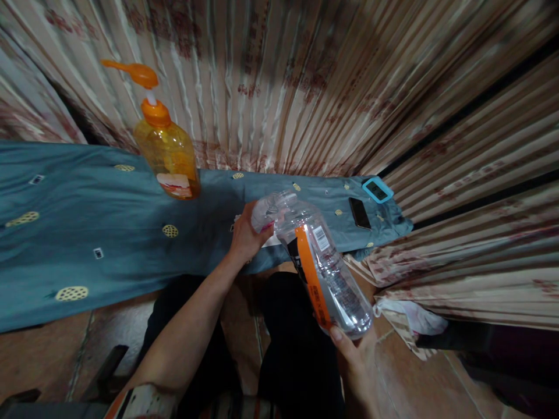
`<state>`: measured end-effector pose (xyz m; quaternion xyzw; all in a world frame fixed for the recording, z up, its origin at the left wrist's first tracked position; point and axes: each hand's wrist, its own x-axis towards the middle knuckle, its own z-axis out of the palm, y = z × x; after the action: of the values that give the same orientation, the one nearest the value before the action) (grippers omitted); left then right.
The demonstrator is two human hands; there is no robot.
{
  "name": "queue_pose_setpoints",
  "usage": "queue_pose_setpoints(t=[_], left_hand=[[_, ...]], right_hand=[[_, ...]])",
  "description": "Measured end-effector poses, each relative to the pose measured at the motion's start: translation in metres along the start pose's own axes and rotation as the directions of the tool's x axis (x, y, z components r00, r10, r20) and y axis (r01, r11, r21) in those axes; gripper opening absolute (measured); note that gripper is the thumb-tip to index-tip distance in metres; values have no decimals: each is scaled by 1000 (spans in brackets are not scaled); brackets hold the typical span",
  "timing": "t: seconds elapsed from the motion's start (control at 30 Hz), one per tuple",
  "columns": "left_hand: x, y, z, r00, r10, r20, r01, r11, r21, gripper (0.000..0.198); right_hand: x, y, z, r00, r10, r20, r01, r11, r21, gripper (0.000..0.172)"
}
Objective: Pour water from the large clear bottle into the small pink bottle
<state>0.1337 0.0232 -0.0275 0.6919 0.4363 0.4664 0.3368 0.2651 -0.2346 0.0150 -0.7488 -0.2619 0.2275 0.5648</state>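
A large, see-through plastic bottle [336,279] with an orange and black label lies tilted above my lap, its base toward me. My right hand [356,358] grips that base, thumb along the near side. At the bottle's neck end, my left hand [248,235] is closed around a clear plastic piece [265,210], whose exact kind I cannot make out. The piece overlaps the bottle's neck in view; whether they are joined is unclear. Something white shows below it. To the left stands an orange pump bottle [168,154] with amber liquid, touched by neither hand.
A blue-green cloth with pineapple prints [131,233] covers the long surface before me. On its right end lie a dark phone [360,213] and a light-blue-framed timer-like device [378,190]. Pleated curtains [262,87] hang behind and to the right. A white cloth [414,317] is at lower right.
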Motion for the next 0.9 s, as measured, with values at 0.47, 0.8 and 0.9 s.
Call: queue_pose_setpoints(t=[0.47,0.8,0.9], left_hand=[[0,1,-1,999,-33,24,33,999,-12,54],[0,0,-1,1000,-24,17,24,1000,-2,53],[0,1,-2,999,-34,32,34,999,1,53]], right_hand=[[0,0,0,1000,-11,26,10,1000,27,91],[-1,1,0,1000,-3,22,2,999,38,89],[0,3,0,1000,8,13,-9,999,49,91]])
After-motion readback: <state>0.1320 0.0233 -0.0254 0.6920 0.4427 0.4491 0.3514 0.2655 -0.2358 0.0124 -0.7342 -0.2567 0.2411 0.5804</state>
